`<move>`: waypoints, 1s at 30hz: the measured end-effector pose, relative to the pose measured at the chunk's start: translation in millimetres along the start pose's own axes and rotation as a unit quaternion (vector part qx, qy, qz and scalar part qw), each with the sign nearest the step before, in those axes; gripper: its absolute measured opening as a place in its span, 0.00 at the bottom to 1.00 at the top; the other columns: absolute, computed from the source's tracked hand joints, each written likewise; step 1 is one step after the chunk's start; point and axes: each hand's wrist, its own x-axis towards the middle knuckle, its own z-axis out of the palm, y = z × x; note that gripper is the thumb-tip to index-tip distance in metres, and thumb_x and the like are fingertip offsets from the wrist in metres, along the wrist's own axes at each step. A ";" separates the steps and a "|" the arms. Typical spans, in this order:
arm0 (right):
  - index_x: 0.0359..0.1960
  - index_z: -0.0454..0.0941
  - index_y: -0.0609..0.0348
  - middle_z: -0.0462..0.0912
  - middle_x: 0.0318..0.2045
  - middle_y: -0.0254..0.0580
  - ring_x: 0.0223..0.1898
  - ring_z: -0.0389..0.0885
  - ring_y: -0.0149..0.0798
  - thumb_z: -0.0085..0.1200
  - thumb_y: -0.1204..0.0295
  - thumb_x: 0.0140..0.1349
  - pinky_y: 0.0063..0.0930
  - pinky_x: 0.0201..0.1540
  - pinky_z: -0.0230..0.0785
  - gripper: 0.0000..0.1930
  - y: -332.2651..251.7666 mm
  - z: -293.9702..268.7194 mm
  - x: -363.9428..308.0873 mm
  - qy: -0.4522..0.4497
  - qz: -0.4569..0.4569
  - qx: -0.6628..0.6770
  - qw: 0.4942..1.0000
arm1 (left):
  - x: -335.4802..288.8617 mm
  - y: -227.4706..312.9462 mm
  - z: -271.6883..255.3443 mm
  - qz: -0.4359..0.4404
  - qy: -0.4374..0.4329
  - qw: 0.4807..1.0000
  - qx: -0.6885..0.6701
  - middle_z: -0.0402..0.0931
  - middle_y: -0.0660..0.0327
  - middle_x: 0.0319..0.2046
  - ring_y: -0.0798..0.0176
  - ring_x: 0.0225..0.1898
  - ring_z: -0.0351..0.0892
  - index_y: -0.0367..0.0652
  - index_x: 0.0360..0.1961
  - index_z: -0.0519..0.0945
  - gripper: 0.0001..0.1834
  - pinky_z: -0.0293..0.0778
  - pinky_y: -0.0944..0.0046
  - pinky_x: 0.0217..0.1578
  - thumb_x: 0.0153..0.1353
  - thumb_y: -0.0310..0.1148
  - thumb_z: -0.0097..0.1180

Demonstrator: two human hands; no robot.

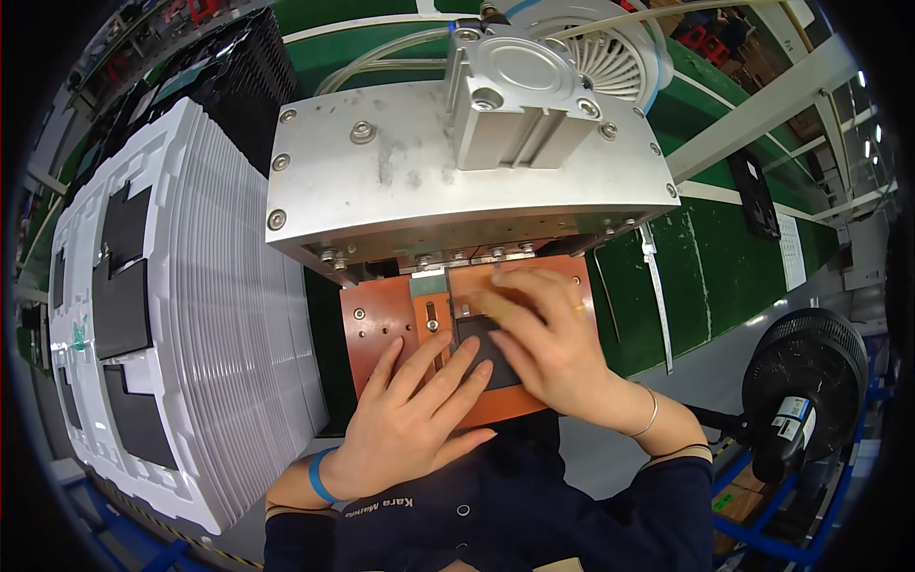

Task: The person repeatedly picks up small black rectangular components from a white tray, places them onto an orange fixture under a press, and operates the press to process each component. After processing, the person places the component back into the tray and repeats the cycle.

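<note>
On an orange fixture plate (381, 329) under the metal press lies a flat dark grey piece (472, 331). My left hand (405, 424) is open, palm down, its fingers spread across the plate and the dark piece's left edge. Above the piece's right side, my right hand (562, 353) has bent fingers apart from the thumb, with nothing visible held; its index finger is blurred. Between the hands is a small shiny block (465, 310). An orange slotted bar (431, 313) with a screw stands left of the piece, touching a pale green block (429, 284).
The silver press (400, 181) with its cylinder (519, 81) overhangs the plate. White stacked trays (238, 324) holding black flat pieces (124, 305) stand at left. A hex key (607, 296) and metal ruler (658, 300) lie on the green bench, right. A black fan (801, 381) stands lower right.
</note>
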 end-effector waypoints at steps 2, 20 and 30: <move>0.46 0.78 0.59 0.74 0.51 0.45 0.52 0.71 0.50 0.63 0.73 0.51 0.39 0.52 0.67 0.19 0.3 -14.5 -15.8 0.017 0.038 0.009 0.999 | -0.1 -0.8 -1.3 0.001 -0.005 1.000 -0.011 0.69 0.58 0.61 0.47 0.63 0.64 0.47 0.55 0.77 0.34 0.62 0.42 0.60 0.51 0.57 0.62; 0.40 0.81 0.60 0.79 0.45 0.42 0.47 0.75 0.46 0.66 0.67 0.48 0.36 0.49 0.70 0.17 24.3 -14.7 -1.2 -0.033 0.003 0.050 0.998 | 19.9 -10.9 -8.3 -0.057 -0.040 0.997 -0.032 0.62 0.55 0.65 0.42 0.67 0.55 0.43 0.59 0.73 0.39 0.53 0.34 0.61 0.54 0.60 0.56; 0.38 0.82 0.60 0.80 0.45 0.42 0.47 0.76 0.44 0.67 0.68 0.47 0.34 0.48 0.71 0.17 24.1 -13.9 0.7 -0.043 0.021 0.058 0.997 | 20.6 -9.2 -5.3 -0.073 -0.044 0.996 -0.022 0.64 0.57 0.64 0.45 0.66 0.57 0.45 0.57 0.76 0.36 0.50 0.34 0.63 0.53 0.58 0.57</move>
